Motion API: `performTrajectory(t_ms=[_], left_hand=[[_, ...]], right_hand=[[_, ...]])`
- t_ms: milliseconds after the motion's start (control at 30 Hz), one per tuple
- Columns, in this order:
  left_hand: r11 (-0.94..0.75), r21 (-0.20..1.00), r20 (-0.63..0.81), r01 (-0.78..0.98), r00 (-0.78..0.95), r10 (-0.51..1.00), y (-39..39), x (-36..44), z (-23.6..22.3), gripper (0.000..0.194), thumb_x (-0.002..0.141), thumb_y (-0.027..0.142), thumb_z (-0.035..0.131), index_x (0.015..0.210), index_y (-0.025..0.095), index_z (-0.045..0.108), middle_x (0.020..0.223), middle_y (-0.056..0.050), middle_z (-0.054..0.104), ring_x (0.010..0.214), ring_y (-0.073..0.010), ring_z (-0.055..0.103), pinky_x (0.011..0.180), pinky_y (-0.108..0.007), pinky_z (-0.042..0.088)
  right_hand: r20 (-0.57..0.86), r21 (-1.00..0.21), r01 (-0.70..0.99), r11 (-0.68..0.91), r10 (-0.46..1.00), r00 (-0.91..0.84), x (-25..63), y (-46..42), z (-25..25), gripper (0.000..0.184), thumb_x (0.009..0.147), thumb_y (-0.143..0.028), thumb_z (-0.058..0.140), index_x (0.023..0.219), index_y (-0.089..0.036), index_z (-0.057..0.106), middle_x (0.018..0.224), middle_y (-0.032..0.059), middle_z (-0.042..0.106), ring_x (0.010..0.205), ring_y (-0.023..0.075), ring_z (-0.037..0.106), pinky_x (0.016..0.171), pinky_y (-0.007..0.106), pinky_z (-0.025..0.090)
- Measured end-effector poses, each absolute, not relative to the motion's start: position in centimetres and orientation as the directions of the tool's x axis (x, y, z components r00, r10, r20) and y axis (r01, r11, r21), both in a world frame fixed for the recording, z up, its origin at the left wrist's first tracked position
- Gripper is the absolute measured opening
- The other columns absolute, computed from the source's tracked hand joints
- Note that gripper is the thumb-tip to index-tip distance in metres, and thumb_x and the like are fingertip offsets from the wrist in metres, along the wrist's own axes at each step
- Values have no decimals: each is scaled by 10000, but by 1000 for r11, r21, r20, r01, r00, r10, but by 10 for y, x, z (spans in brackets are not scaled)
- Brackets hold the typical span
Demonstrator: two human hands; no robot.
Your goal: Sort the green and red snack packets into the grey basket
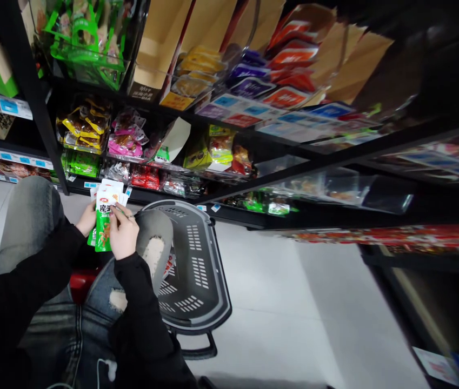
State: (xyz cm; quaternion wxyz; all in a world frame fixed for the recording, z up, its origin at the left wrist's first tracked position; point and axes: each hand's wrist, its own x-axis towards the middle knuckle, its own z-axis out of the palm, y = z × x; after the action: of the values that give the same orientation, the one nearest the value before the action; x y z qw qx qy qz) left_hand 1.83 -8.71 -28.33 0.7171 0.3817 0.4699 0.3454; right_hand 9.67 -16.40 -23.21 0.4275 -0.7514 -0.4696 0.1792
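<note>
Several green-and-white snack packets point(103, 228) are held together in front of my knees, the front one showing dark printed characters and a red logo. My left hand point(87, 219) grips the stack along its left side. On the right side, my right hand point(124, 232) is closed on the same packets, thumb and fingers at the front one's edge. Part of the stack behind the front packet is hidden. A grey plastic shopping basket point(223, 281) stands on the floor beside my right knee, with a red-and-white package point(169, 266) partly visible inside.
Black shelving point(46, 129) runs ahead, carrying bins of yellow packets point(85, 127), pink packets point(126, 138) and red packets point(145, 177). Open cardboard boxes point(160, 38) line the upper shelf. A red seat point(81, 286) shows beneath me. White earphones point(111, 370) hang over my lap.
</note>
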Motion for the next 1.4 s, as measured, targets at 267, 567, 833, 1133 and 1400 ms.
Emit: performTrajectory(t_ms=[267,567,833,1133,1400], left_hand=[[511,844,-447,-161,314,838,-87,19,-282,312,518,261,733,793,145,642,770,-51,706,782,-244,641,802,-388,463],[509,853,-451,-120,322,832,-87,19,-280,351,612,352,689,897,157,626,773,-33,700,702,-202,632,689,-306,461],[593,786,-514,-172,351,783,-85,18,-272,342,568,333,719,847,165,616,649,0,664,567,-156,592,602,-280,448],[628,706,-532,-328,339,776,-87,18,-259,333,613,310,694,895,162,598,743,-13,688,689,-162,631,702,-282,468],[671,684,-540,-287,419,730,-89,18,-252,329,608,274,696,897,163,588,706,-7,689,639,-155,632,652,-268,480]], right_hand=[[-251,-852,250,-460,778,576,123,-166,-251,277,676,-449,612,748,-187,559,596,-29,527,577,153,514,602,281,402],[-148,-957,112,-268,781,607,129,-168,-265,247,694,-423,579,696,-192,492,608,-45,503,558,111,452,586,246,395],[-61,-934,94,-346,412,909,156,-175,-269,193,791,-384,428,809,-195,393,750,17,504,701,148,480,680,284,410],[-69,-948,141,-286,615,786,132,-168,-270,221,766,-413,467,830,-203,440,721,-7,549,668,146,533,656,268,425],[-45,-960,172,-221,729,683,125,-166,-271,245,808,-438,395,782,-208,475,679,-15,563,634,144,525,627,262,421]])
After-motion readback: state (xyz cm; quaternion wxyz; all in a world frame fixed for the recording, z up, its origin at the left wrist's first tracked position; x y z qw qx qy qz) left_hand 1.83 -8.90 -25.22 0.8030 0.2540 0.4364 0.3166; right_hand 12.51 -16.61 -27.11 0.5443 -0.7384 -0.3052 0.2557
